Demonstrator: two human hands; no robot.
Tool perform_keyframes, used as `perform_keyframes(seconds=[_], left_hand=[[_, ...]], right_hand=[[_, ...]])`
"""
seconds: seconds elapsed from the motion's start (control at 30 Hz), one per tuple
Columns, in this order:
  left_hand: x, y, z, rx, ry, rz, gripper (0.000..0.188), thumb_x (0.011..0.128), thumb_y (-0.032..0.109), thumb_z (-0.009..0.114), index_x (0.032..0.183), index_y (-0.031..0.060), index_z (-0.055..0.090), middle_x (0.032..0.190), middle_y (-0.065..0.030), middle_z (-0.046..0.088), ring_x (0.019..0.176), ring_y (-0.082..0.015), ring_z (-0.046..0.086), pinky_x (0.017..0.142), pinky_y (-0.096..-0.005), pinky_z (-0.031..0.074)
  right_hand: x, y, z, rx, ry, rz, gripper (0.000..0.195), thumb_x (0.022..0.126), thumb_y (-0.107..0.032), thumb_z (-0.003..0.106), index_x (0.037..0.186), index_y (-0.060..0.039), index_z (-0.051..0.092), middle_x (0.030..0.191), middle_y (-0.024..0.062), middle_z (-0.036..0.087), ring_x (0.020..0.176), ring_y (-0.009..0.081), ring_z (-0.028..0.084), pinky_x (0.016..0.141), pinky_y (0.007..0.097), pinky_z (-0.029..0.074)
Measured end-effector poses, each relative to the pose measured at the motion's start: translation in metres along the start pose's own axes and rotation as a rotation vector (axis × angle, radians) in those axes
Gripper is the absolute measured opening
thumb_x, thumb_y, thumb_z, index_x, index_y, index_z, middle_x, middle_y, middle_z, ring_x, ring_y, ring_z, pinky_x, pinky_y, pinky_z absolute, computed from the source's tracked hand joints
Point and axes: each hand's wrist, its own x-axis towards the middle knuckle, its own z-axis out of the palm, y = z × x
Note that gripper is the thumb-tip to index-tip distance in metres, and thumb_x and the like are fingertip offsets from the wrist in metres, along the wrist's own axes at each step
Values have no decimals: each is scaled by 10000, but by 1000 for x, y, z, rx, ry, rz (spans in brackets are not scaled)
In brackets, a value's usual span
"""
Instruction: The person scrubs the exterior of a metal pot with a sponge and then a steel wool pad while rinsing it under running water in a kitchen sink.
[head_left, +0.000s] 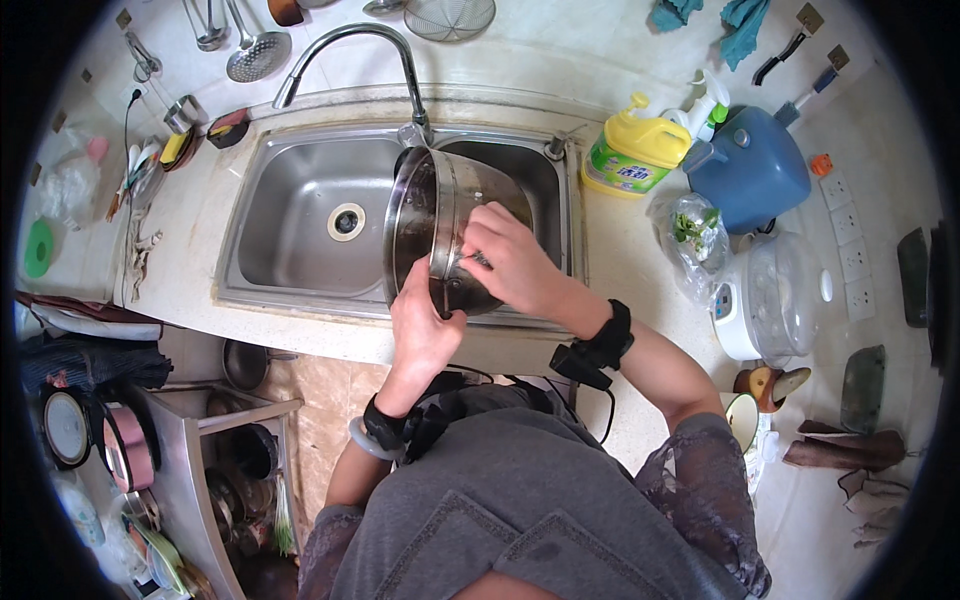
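A metal pot (491, 180) is tipped on its side over the divider and right basin of a double stainless steel sink (300, 262), its mouth turned to the left. My left hand (426, 319) grips the pot's near rim, thumb on the outside. Against the outer wall of the pot presses my right hand (502, 259), with fingers pinched around a small steel wool scrubber (478, 259) that is mostly hidden. The chrome faucet (409, 60) arches over the left basin behind the pot, and no water is seen running.
Right of the sink stand a yellow detergent jug (634, 150), a blue plastic jug (750, 169), a plastic bag with greens (697, 232) and a white appliance with a clear lid (765, 300). A metal rack (247, 412) is at lower left. Ladles and a skimmer (259, 56) hang on the wall.
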Motion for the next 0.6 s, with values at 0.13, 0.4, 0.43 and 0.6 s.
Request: perform_keyframes(seconds=[0.13,0.4,0.43,0.6], left_hand=[[-1,2,-4,-47,-32,-27,597,665,-52,632,1254,-21,541,969,-216,693,953,-374,706,842,-383,541],[-2,2,-7,-112,-61,-33,620,682,-65,621,1290,-3,517,1037,-261,663,1011,-469,651,854,-479,532],[-2,1,-8,-101,-49,-17,611,679,-66,624,1278,0,526,1006,-233,677,968,-419,674,835,-440,537],[-5,1,-4,-57,-3,19,567,675,-70,624,1232,1,543,924,-188,698,877,-347,718,780,-370,546]], right_hand=[[-5,6,-9,-1,-36,49,242,745,-53,758,831,-38,532,934,119,511,942,347,517,807,431,456],[5,-3,1,10,49,48,258,748,-37,769,841,-26,529,917,123,510,930,343,532,783,424,457],[3,-2,0,-2,20,54,257,747,-36,769,842,-27,530,917,123,511,929,344,531,783,425,456],[-1,5,-10,-28,-51,43,256,740,-50,761,837,-37,525,902,120,505,922,345,523,779,435,454]])
